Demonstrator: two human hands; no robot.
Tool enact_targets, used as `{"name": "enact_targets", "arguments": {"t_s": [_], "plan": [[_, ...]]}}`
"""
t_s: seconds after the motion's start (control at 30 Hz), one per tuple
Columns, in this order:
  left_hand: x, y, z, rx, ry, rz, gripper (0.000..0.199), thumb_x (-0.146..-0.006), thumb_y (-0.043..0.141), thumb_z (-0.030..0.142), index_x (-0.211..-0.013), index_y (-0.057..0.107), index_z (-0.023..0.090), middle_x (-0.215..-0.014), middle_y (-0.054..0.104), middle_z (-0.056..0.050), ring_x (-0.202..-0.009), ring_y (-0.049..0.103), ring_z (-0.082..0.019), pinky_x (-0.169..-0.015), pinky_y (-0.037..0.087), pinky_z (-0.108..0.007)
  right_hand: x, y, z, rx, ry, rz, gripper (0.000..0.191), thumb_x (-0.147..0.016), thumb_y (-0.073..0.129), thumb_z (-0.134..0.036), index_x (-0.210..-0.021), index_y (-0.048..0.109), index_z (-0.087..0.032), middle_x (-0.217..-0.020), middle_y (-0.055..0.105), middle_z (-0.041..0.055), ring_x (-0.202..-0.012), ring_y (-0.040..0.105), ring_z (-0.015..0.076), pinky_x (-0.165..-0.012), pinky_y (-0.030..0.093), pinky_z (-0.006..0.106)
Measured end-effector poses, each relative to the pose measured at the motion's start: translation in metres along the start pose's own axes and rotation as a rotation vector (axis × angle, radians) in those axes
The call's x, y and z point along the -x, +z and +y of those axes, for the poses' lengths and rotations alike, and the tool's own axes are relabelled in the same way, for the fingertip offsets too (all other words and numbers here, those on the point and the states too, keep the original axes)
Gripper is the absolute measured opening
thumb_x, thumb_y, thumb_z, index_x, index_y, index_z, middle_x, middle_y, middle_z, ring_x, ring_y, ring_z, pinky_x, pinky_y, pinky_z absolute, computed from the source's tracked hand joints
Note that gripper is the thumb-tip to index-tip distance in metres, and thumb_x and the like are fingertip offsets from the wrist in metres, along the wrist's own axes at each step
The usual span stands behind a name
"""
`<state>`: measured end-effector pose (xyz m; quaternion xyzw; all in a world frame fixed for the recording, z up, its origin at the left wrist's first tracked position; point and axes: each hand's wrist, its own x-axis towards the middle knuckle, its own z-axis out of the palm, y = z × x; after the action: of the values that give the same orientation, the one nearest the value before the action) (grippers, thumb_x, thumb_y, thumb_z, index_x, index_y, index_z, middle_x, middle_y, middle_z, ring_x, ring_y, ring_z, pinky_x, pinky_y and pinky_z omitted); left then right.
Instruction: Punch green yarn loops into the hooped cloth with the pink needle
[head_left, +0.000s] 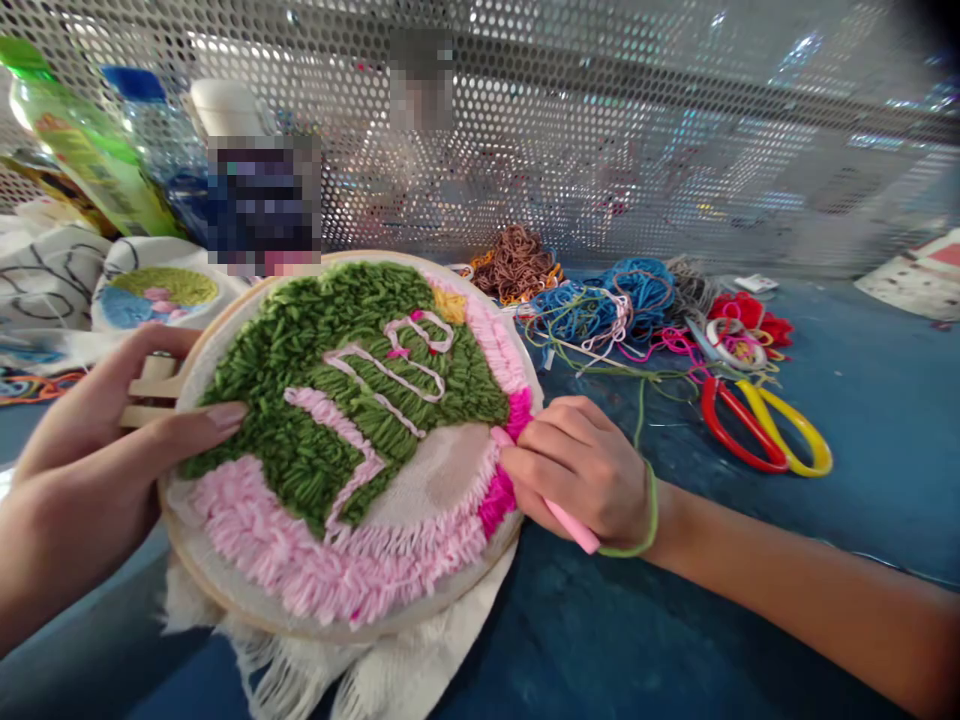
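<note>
A round embroidery hoop is held tilted up, its cloth worked in green yarn with pink and magenta around the edge and pale pink lines across. My left hand grips the hoop's left rim beside its wooden clamp, with the thumb lying over the green loops. At the right edge, my right hand is closed around a pink-handled tool; its tip is hidden at the magenta stitches. A bare oval of cloth shows left of that hand. Green yarn circles my right wrist.
Brown yarn, blue yarn and red yarn lie behind the hoop. Red and yellow scissors rest to the right. Bottles and another stitched piece are at the left. A perforated metal panel stands behind the blue table.
</note>
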<state>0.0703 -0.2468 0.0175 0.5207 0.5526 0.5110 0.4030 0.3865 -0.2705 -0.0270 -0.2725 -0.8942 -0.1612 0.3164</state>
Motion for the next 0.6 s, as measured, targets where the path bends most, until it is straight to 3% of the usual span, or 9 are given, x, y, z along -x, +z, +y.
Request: {"name": "enact_targets", "arguments": {"t_s": [0.1, 0.2, 0.33, 0.4, 0.5, 0.6], "plan": [[-0.001, -0.002, -0.003, -0.021, 0.015, 0.002, 0.038, -0.058, 0.077, 0.017, -0.09, 0.062, 0.03, -0.064, 0.069, 0.011, -0.046, 0.063, -0.014, -0.039, 0.052, -0.018, -0.002, 0.004, 0.003, 0.033, 0.025, -0.006, 0.016, -0.084, 0.055, -0.007, -0.094, 0.063, -0.018, -0.074, 0.067, 0.0048, -0.077, 0.061, 0.023, -0.074, 0.048, 0.04], [-0.002, 0.001, -0.006, -0.103, -0.02, -0.012, 0.034, -0.065, 0.077, 0.027, -0.095, 0.062, 0.031, -0.062, 0.067, 0.009, -0.048, 0.059, -0.013, -0.04, 0.048, -0.016, 0.001, 0.001, 0.007, -0.231, 0.157, 0.069, 0.015, -0.086, 0.053, -0.009, -0.092, 0.062, -0.019, -0.078, 0.069, 0.0041, -0.077, 0.063, 0.0201, -0.075, 0.049, 0.037], [-0.001, 0.009, -0.003, -0.213, -0.062, -0.008, 0.031, -0.064, 0.073, 0.035, -0.092, 0.063, 0.028, -0.054, 0.06, 0.008, -0.049, 0.052, -0.013, -0.039, 0.039, -0.014, 0.009, -0.004, 0.015, -0.697, 0.627, 0.128, 0.016, -0.092, 0.048, -0.018, -0.086, 0.063, -0.02, -0.072, 0.065, 0.0006, -0.066, 0.061, 0.0158, -0.061, 0.046, 0.029], [-0.001, 0.01, -0.001, -0.238, -0.047, -0.008, 0.031, -0.064, 0.072, 0.036, -0.091, 0.062, 0.027, -0.055, 0.06, 0.008, -0.051, 0.052, -0.013, -0.04, 0.04, -0.015, 0.011, -0.004, 0.019, -0.852, 0.788, 0.188, 0.019, -0.09, 0.047, -0.018, -0.08, 0.063, -0.019, -0.063, 0.06, -0.001, -0.059, 0.058, 0.0151, -0.056, 0.043, 0.028], [-0.001, 0.007, 0.0, -0.264, -0.032, -0.018, 0.029, -0.067, 0.071, 0.038, -0.092, 0.061, 0.028, -0.062, 0.064, 0.007, -0.056, 0.057, -0.014, -0.045, 0.044, -0.015, 0.012, -0.002, 0.021, -0.976, 0.847, 0.281, 0.019, -0.086, 0.048, -0.016, -0.075, 0.063, -0.019, -0.06, 0.059, -0.0014, -0.055, 0.057, 0.0144, -0.055, 0.041, 0.027], [0.0, 0.006, 0.0, -0.261, -0.027, -0.015, 0.028, -0.066, 0.071, 0.038, -0.089, 0.06, 0.026, -0.061, 0.063, 0.007, -0.055, 0.057, -0.015, -0.043, 0.044, -0.016, 0.012, -0.004, 0.017, -0.995, 0.852, 0.288, 0.019, -0.088, 0.048, -0.018, -0.076, 0.063, -0.019, -0.056, 0.056, -0.0024, -0.058, 0.059, 0.0161, -0.059, 0.044, 0.029]]}}
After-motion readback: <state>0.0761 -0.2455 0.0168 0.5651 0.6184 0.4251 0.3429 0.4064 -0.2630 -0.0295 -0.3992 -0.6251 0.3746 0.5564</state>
